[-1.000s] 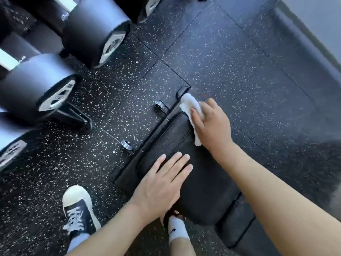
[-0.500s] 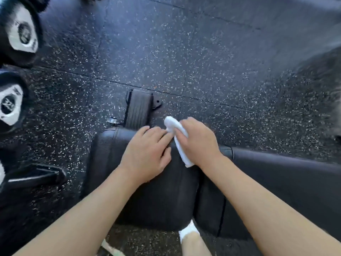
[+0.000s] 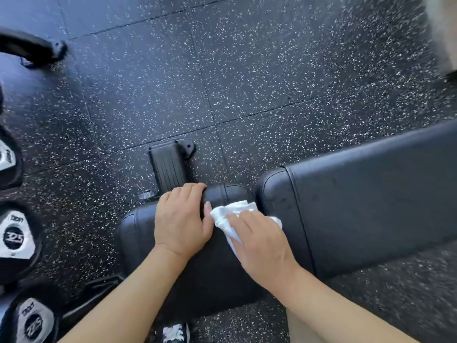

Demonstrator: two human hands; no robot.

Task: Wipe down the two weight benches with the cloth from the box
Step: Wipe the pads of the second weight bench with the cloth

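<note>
A black padded weight bench fills the lower middle; its seat pad (image 3: 210, 276) lies under my hands and its long back pad (image 3: 371, 201) runs off to the right. My left hand (image 3: 181, 221) rests on the seat pad with its fingers curled over the far edge. My right hand (image 3: 259, 243) presses a crumpled white cloth (image 3: 231, 214) onto the seat pad, close to the gap between the two pads. Only one bench is in view, and the box is not visible.
The bench's ribbed black foot (image 3: 169, 167) sticks out onto the speckled rubber floor (image 3: 247, 70). Several dumbbell ends (image 3: 14, 237) on a rack line the left edge. My shoe (image 3: 173, 332) shows below the seat pad.
The view has swung so the back pad shows more at the right. My right hand with the cloth has slid toward the gap between the pads; my left hand stays on the seat.
</note>
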